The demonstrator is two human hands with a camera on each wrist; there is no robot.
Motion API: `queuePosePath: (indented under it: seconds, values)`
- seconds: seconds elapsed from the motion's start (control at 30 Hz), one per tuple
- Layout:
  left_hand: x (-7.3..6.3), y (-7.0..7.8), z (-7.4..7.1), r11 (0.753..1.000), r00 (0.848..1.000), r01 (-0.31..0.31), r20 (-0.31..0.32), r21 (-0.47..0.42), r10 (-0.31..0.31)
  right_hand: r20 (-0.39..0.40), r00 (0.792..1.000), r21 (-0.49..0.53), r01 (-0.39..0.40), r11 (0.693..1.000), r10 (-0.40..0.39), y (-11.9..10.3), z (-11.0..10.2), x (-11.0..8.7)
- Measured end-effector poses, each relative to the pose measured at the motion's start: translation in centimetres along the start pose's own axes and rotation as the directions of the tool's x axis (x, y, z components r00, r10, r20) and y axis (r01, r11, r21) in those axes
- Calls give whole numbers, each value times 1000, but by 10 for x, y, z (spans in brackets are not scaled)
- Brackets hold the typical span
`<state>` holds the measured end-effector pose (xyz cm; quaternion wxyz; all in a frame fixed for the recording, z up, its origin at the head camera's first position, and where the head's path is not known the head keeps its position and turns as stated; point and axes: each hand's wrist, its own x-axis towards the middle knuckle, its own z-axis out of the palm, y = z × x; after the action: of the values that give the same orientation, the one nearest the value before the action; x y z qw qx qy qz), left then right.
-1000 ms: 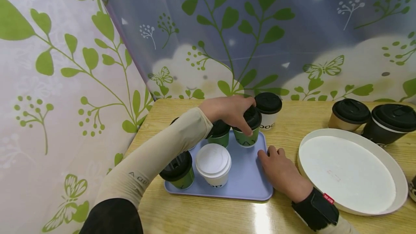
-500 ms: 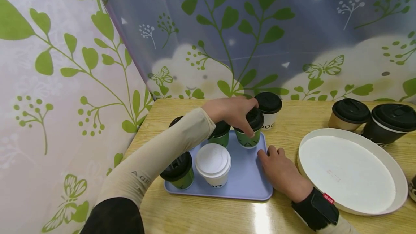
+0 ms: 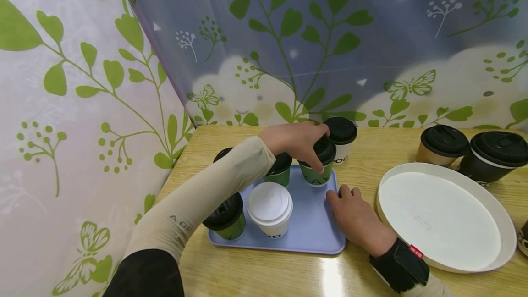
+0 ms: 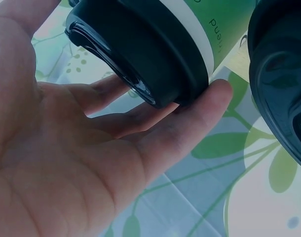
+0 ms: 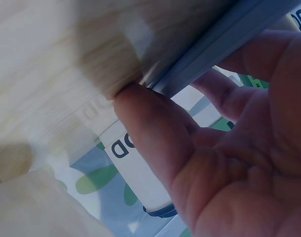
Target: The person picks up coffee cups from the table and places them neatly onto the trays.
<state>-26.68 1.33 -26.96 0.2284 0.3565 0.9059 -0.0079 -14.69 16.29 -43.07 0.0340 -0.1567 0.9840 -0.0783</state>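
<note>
My left hand [image 3: 297, 143] reaches over the lilac tray [image 3: 311, 226] and grips a green paper coffee cup [image 3: 316, 175] by its black lid, thumb in front. In the left wrist view, fingers lie along that lid [image 4: 135, 49]. The cup stands upright near the tray's back right corner. My right hand [image 3: 356, 217] holds the tray's right edge; the right wrist view has its thumb at the rim [image 5: 200, 61]. Also on the tray are a white-lidded cup [image 3: 270, 207], a green cup at front left [image 3: 228, 219], and another green cup [image 3: 278, 173] partly behind my left sleeve.
Just behind the gripped cup stands a white cup with a black lid [image 3: 341, 139]. A round white tray [image 3: 441, 219] lies right of my right hand. Behind it are a brown cup [image 3: 441, 145] and a black cup [image 3: 491, 159]. A patterned curtain [image 3: 330, 58] borders the table.
My left hand and the green cup have shifted slightly to the right, towards the tray's right edge. The right hand stays at the tray's edge.
</note>
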Motion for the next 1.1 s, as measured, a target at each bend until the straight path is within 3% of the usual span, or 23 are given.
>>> queuePosePath:
  seconds: [1.1]
  values:
    - [16,0,7,1000,999,15,37,15,-16,-22,1000,-10,-3,1000,2,0,2,0]
